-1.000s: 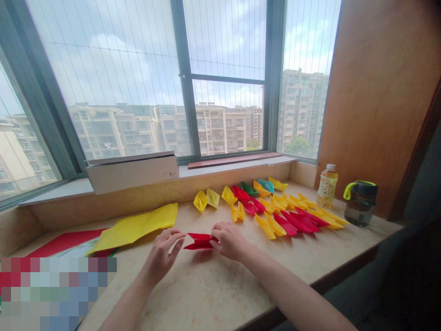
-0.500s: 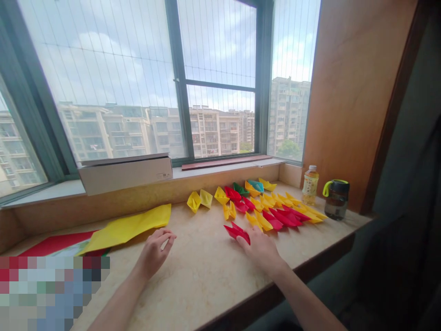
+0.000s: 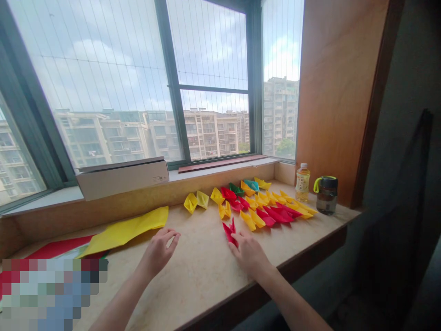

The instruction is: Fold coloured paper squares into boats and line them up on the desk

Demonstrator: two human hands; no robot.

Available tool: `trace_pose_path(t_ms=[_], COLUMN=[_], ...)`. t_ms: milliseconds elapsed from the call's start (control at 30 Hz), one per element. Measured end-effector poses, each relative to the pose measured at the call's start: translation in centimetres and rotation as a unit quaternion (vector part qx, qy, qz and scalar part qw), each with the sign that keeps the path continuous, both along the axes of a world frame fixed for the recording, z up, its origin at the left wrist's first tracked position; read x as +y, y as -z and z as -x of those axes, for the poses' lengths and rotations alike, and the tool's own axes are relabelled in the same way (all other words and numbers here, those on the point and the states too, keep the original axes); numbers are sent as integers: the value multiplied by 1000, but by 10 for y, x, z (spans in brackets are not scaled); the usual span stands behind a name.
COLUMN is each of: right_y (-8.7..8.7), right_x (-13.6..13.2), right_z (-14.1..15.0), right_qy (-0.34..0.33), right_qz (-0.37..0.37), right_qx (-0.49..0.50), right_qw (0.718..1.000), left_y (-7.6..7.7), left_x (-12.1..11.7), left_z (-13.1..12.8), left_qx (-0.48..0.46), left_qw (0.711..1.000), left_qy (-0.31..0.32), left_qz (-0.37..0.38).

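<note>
My right hand [image 3: 250,254] grips a red paper boat [image 3: 228,233] near the middle of the tabletop [image 3: 200,271]. Its fingers cover the boat's near end, while the pointed folds show beyond them. Over the counter to the left is my left hand [image 3: 159,252], its thumb and fingertips brought together in a loop with nothing visible between them. Just past that hand lies a yellow paper sheet [image 3: 131,230]. Behind the held boat, a yellow paper boat [image 3: 224,211] stands apart, and a row of red paper boats [image 3: 279,214] sits to the right.
Several yellow paper boats [image 3: 267,199] fill the back right, with green and blue ones behind. A drink bottle [image 3: 302,184] and a dark cup [image 3: 326,195] stand near the right end. A white box [image 3: 124,178] rests on the windowsill. Red paper [image 3: 58,247] lies at left.
My right hand has turned the red paper boat, so its points now face more away from me. The left hand has stayed nearly in place. The whole view has shifted slightly.
</note>
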State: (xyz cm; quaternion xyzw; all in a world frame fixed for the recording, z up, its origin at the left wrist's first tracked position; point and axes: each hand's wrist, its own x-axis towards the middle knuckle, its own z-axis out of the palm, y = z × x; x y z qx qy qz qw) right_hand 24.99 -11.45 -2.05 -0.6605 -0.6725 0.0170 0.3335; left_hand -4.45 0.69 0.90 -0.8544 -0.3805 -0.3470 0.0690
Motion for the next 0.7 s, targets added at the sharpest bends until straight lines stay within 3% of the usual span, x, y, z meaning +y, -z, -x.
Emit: trace_pose_path(t_ms=[167,333,533,700], right_y=[-1,0,1,5], right_x=[-2,-8,-6,0], right_z=[1,-7,-11,-14], right_qy=[17,5,-24,-17], right_qz=[15,-14,-36,-18], right_qx=[-17,-15,-29,-29], right_qw=[1000,1000,999,999], left_y=[-14,-15,-4,0], left_x=[-40,-50,-42,-38], left_z=[-72,-127,-145,-150], left_qx=[107,134,162,178], left_qw=[991,984,979,974], left_qy=[45,33,27,78], left_qz=[67,111,119,114])
